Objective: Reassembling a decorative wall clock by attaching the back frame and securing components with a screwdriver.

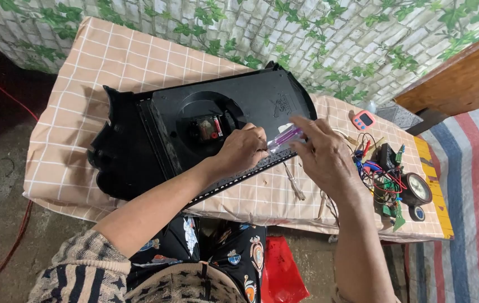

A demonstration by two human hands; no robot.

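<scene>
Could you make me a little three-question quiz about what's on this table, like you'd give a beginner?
1. True or false: the black plastic housing lies with its back side up, showing a small mechanism with a battery.
2. What do both hands hold between them? A) a red cup B) a screwdriver with a clear purple handle C) a roll of tape
3. Which side of the checked tablecloth holds the tangle of wires and small circuit boards: the person's left or right?

Key
1. True.
2. B: the left hand and right hand meet on the screwdriver.
3. Right.
</scene>
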